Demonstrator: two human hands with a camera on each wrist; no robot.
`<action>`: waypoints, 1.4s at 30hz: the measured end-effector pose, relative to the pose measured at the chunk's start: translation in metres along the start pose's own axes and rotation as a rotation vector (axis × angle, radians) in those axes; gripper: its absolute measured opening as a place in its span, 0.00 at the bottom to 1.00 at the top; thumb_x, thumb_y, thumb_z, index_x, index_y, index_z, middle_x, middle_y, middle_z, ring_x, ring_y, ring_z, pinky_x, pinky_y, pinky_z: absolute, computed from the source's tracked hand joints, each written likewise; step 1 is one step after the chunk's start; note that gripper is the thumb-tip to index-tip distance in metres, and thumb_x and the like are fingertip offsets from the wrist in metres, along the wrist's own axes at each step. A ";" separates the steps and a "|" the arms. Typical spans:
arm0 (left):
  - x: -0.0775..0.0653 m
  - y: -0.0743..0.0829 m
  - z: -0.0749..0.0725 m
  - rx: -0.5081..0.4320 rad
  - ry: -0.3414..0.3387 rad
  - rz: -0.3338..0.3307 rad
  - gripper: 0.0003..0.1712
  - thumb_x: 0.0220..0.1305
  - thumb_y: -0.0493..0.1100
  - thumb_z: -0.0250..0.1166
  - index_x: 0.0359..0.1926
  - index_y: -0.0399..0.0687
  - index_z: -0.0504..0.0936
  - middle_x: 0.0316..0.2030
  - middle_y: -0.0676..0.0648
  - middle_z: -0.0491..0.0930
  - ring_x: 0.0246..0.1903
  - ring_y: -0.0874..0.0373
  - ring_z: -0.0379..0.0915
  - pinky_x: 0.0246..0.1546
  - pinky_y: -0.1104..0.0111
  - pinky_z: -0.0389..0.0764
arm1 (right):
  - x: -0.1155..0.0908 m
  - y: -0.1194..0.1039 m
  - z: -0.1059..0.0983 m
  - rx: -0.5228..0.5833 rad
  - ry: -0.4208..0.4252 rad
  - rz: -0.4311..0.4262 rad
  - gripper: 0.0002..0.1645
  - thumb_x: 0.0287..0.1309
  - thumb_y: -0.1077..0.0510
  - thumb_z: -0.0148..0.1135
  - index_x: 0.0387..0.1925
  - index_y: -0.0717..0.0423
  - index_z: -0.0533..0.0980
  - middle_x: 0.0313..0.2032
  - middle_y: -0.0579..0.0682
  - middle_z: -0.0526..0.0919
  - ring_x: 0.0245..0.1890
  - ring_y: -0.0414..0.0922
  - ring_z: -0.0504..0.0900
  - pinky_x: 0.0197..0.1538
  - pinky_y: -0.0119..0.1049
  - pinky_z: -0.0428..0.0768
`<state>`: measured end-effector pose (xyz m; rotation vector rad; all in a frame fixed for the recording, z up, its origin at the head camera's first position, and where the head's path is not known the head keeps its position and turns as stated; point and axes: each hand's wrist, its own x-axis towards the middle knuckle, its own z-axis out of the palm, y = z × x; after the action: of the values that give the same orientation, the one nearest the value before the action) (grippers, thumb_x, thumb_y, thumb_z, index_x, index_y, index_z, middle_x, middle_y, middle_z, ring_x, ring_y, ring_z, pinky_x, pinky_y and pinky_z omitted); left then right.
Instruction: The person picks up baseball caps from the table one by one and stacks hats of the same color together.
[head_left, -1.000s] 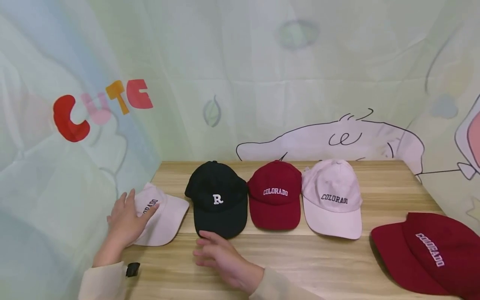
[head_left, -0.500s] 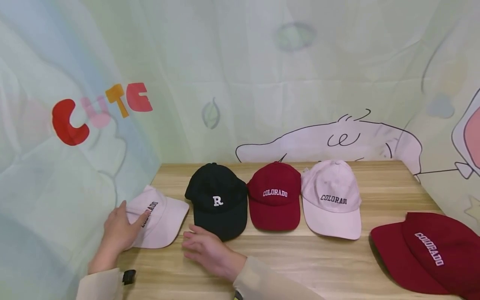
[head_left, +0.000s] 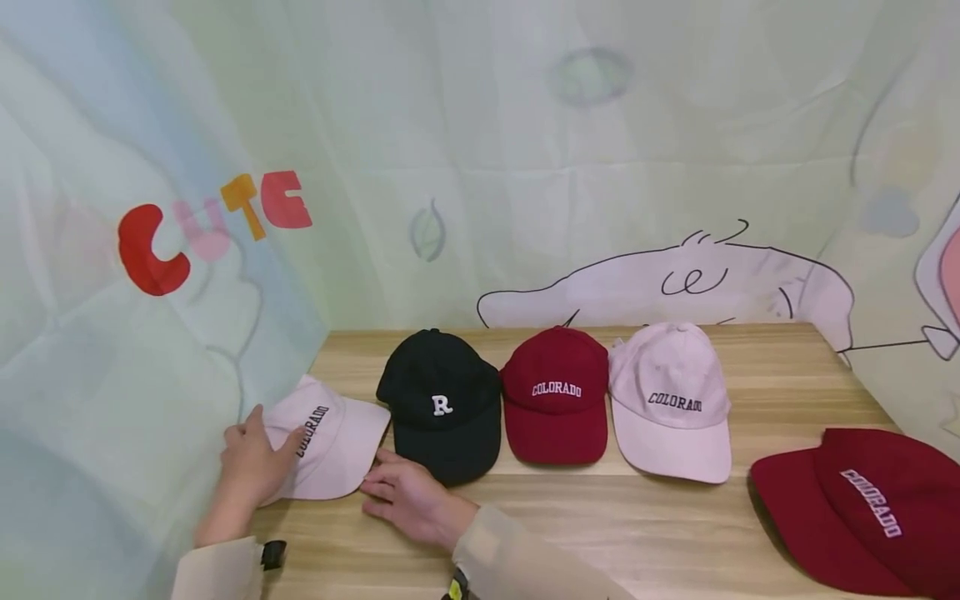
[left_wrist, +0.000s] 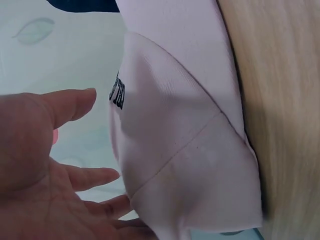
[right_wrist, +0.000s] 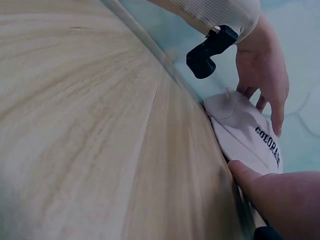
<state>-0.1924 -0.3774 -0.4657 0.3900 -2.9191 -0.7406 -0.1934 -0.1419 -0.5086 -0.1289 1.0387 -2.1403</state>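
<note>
A pale pink cap (head_left: pixel 330 442) marked COLORADO lies at the left end of the table, its brim turned to the right. My left hand (head_left: pixel 255 458) is at the crown, fingers along the far side and thumb by the lettering. In the left wrist view, that hand (left_wrist: pixel 55 175) has its thumb apart from the fabric while fingertips touch the crown (left_wrist: pixel 170 135). My right hand (head_left: pixel 412 502) reaches the brim's front edge with loosely extended fingers. The right wrist view has its thumb (right_wrist: pixel 250 180) against the brim; its other fingers are out of sight there.
A black cap (head_left: pixel 438 408) with an R, a dark red cap (head_left: pixel 555 400) and another pale pink cap (head_left: pixel 671 408) stand in a row along the back. A second red cap (head_left: pixel 862 508) lies at the right front. Printed curtains (head_left: pixel 525 167) enclose the wooden table (head_left: pixel 600 542).
My right hand has moved left, from in front of the black cap to the pink cap's brim. My left hand has settled lower against the crown. The pink cap has hardly moved.
</note>
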 end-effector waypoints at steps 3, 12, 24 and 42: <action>0.000 0.000 0.000 -0.023 -0.005 -0.004 0.52 0.70 0.57 0.51 0.70 0.21 0.35 0.55 0.12 0.46 0.47 0.20 0.57 0.48 0.30 0.66 | 0.000 0.000 -0.001 0.004 -0.007 -0.003 0.47 0.55 0.65 0.51 0.74 0.64 0.44 0.67 0.66 0.59 0.64 0.59 0.59 0.68 0.63 0.54; 0.003 -0.007 -0.004 -0.055 -0.055 -0.063 0.50 0.72 0.58 0.47 0.69 0.18 0.37 0.60 0.11 0.48 0.56 0.19 0.50 0.57 0.31 0.58 | -0.002 0.000 -0.006 -0.004 -0.048 0.001 0.51 0.57 0.64 0.52 0.75 0.62 0.35 0.65 0.69 0.62 0.64 0.61 0.60 0.68 0.64 0.53; 0.000 0.011 -0.017 -0.282 0.086 -0.143 0.41 0.71 0.58 0.49 0.71 0.32 0.54 0.63 0.22 0.59 0.58 0.29 0.57 0.56 0.35 0.63 | -0.011 -0.008 -0.010 0.001 -0.106 0.031 0.45 0.59 0.63 0.52 0.74 0.61 0.44 0.60 0.63 0.68 0.59 0.58 0.67 0.67 0.61 0.58; -0.019 0.066 -0.048 -0.553 0.367 -0.152 0.26 0.66 0.51 0.63 0.64 0.62 0.71 0.59 0.45 0.73 0.51 0.55 0.69 0.43 0.69 0.76 | -0.040 -0.023 -0.021 -0.033 -0.237 -0.014 0.30 0.66 0.60 0.48 0.67 0.67 0.58 0.61 0.62 0.72 0.62 0.62 0.64 0.66 0.57 0.64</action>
<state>-0.1814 -0.3380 -0.3931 0.6081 -2.2456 -1.2888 -0.1857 -0.0926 -0.4980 -0.3963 0.9368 -2.0616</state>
